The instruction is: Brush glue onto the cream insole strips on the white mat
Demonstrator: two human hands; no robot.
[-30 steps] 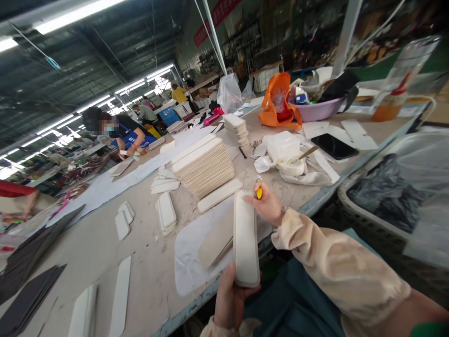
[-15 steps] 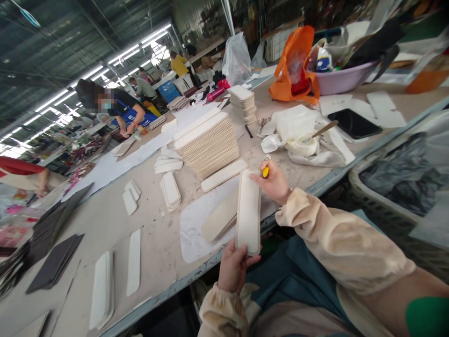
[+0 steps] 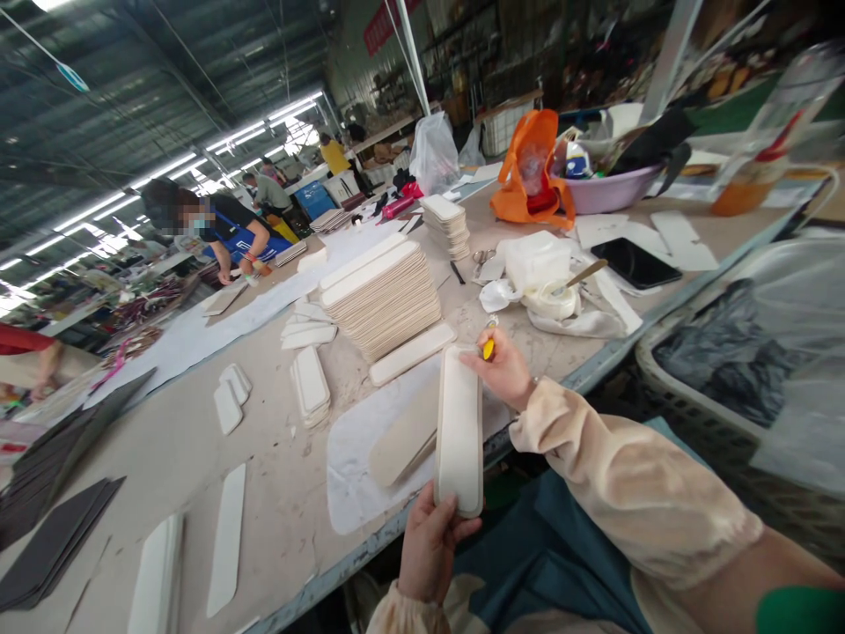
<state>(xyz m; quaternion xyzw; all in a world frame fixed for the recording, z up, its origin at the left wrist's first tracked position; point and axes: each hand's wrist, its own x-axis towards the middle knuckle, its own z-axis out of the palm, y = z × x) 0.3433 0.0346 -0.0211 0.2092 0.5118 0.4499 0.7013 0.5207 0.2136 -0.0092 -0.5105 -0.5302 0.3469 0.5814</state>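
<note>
My left hand [image 3: 429, 537] is closed on the lower end of a long cream panel [image 3: 460, 431] with rounded corners and a raised middle. At its upper end, my right hand [image 3: 505, 365] has the thumb on the panel. That same hand grips a small yellow-handled tool [image 3: 488, 350] with a metal part at its far end; its kind is not clear. Under and left of the panel, flat beige pieces [image 3: 402, 440] lie on a white sheet [image 3: 347, 475]. Just beyond, a single cream strip [image 3: 413, 354] rests before a tall stack of similar panels [image 3: 386, 304].
Several smaller stacks of cream pieces [image 3: 310, 383] stand leftward. To the right are a white tub of paste [image 3: 551, 299] with a stick, a black phone [image 3: 634, 262], an orange bag [image 3: 525, 180] and a lilac basin [image 3: 611, 192]. A lined basket [image 3: 693, 387] flanks the table. A co-worker [image 3: 231, 229] works across.
The view has shifted, so most table things sit slightly lower and further left. Both hands keep their hold on the panel, and the yellow-handled tool stays in my right hand.
</note>
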